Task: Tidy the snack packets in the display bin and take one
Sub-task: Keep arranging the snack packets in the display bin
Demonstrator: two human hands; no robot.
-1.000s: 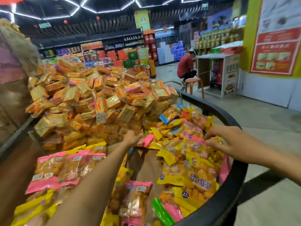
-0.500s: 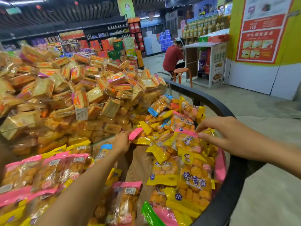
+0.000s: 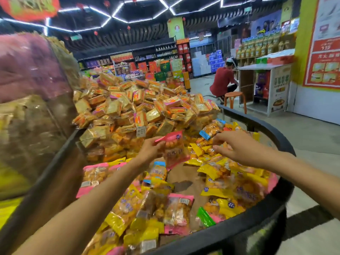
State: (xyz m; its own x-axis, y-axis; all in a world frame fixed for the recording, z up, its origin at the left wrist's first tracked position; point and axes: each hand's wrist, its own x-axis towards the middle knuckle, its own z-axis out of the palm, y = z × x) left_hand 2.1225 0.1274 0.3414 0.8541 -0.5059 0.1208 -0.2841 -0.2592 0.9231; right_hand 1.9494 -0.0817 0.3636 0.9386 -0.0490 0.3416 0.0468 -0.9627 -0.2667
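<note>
The left hand (image 3: pixel 150 149) pinches a pink-topped snack packet (image 3: pixel 173 150), raised above the display bin (image 3: pixel 257 216). Just right of it, the right hand (image 3: pixel 237 147) hovers with loosely curled fingers over yellow packets (image 3: pixel 217 172), holding nothing.

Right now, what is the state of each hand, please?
Left hand: holding a pink snack packet lifted above the bin.
Right hand: fingers curled over the yellow packets; whether it holds one cannot be told.

Pink-topped clear snack packet (image 3: pixel 173 150) shows orange puffs and dark lettering; yellow-edged packets (image 3: pixel 217 170) heap around it, 1 blue-ended packet (image 3: pixel 210 130) behind, green-ended packet (image 3: pixel 205 217) near the black curved bin rim (image 3: pixel 257 216).
</note>
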